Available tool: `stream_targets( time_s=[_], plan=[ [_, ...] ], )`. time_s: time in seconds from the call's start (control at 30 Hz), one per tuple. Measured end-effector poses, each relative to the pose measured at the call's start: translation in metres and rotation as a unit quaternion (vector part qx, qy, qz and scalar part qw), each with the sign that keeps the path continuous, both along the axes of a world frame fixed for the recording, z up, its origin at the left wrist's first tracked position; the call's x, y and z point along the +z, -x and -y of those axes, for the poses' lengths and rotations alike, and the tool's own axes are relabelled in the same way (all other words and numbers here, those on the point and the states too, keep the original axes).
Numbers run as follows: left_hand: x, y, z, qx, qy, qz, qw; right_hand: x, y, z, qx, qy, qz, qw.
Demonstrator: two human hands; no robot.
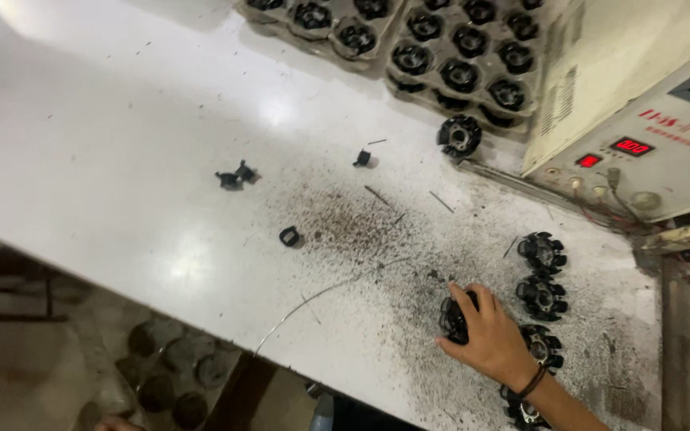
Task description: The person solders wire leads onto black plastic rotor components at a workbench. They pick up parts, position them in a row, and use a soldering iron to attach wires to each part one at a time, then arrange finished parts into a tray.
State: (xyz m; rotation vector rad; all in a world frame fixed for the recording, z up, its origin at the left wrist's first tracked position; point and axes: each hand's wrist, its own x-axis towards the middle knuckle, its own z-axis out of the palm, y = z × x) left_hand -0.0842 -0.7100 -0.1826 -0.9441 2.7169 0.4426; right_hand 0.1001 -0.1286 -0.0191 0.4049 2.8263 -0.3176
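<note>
Resting at the near right of the white surface (121,144), the right hand (493,339) curled its fingers around a black toothed ring part (451,318), like others beside it. Dark grit speckled the surface; trays (473,48) sat far.

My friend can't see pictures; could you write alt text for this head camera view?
A right hand grips a black toothed round part on a dusty white table. Similar parts lie beside it, more fill trays at the back, next to a cream machine.
</note>
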Motion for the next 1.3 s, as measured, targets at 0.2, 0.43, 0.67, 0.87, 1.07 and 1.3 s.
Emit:
stream_targets(
  time_s=[0.2, 0.43, 0.67, 0.87, 1.07, 1.3],
  plan=[
    [0.149, -0.094, 0.031, -0.018, -0.023, -0.411, 0.911, 0.011, 0.000, 0.004, 0.046, -0.033, -0.010, 0.998],
    [0.312, -0.150, -0.144, -0.606, -0.244, -0.353, 0.669, 0.018, -0.028, -0.002, 0.055, -0.003, -0.070, 0.996],
    [0.289, -0.149, -0.348, -0.850, -0.326, -0.181, 0.372, 0.035, -0.028, -0.032, 0.036, 0.055, -0.100, 0.993],
    [0.198, -0.142, -0.462, -0.880, -0.260, -0.018, 0.398, 0.084, -0.063, -0.083, -0.066, 0.054, -0.237, 0.968],
    [0.153, -0.096, -0.542, -0.823, -0.165, -0.023, 0.542, 0.082, -0.024, -0.097, -0.026, 0.073, -0.346, 0.935],
    [0.156, -0.045, -0.463, -0.842, -0.216, -0.204, 0.450, 0.054, 0.039, -0.082, -0.002, 0.055, -0.168, 0.984]
  ],
)
